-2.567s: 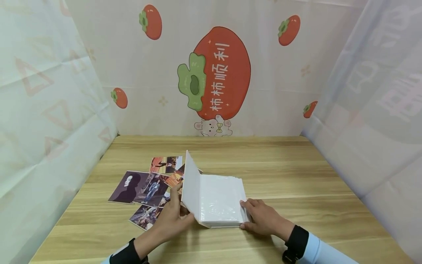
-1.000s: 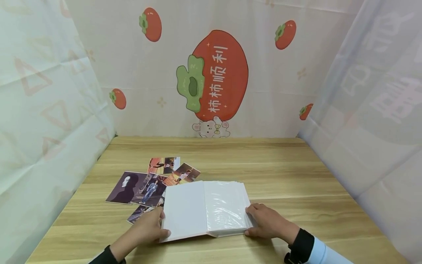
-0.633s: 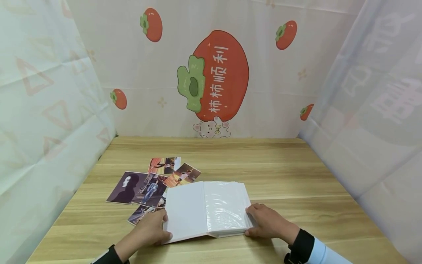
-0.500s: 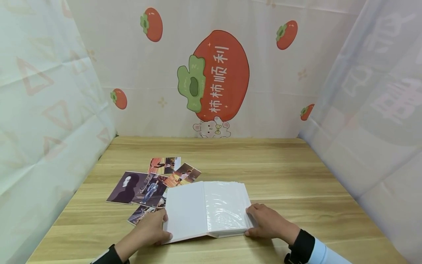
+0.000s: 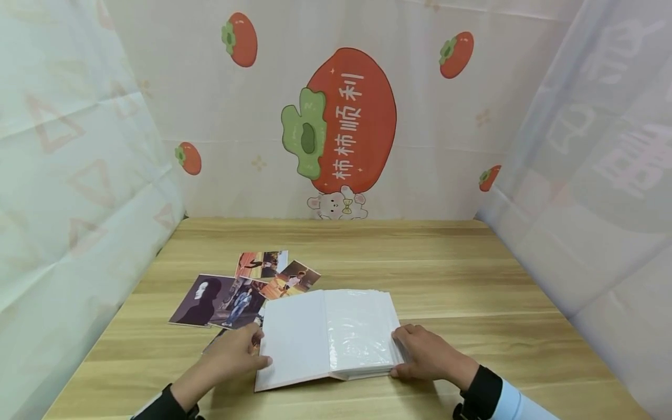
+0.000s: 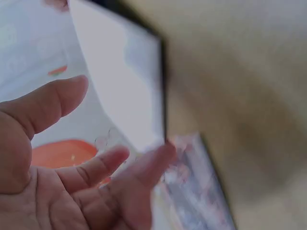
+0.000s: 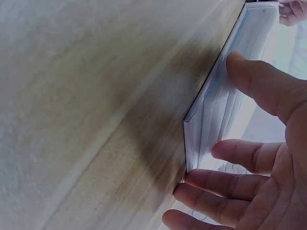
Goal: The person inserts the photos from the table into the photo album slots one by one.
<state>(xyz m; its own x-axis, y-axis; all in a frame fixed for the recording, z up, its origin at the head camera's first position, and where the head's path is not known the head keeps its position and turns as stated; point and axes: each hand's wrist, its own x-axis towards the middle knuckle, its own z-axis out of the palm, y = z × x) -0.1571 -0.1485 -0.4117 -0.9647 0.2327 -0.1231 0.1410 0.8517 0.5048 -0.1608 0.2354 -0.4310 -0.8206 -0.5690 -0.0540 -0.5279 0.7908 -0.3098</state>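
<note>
White rectangular photo album [image 5: 295, 341] open on light wood-grain table [image 5: 451, 280]; clock centred on album, head view. Left hand [image 5: 231, 353] at album's 9 o'clock edge; right hand [image 5: 427, 353] touching 3 o'clock edge. Overlapping multicoloured rectangular photo prints [image 5: 241, 304] on table, 9 to 11 o'clock, nearest partly behind left hand. White persimmon-printed fabric backdrop [image 5: 425, 175] at 12 o'clock, behind table. White fabric side sheets [image 5: 593, 251] at 10 and 2 o'clock, flanking table.

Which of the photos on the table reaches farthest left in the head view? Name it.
The dark purple photo with one shadowy figure. Its outer corner reaches farther left than any other visible photo; the rest sit more toward the open album.
</note>
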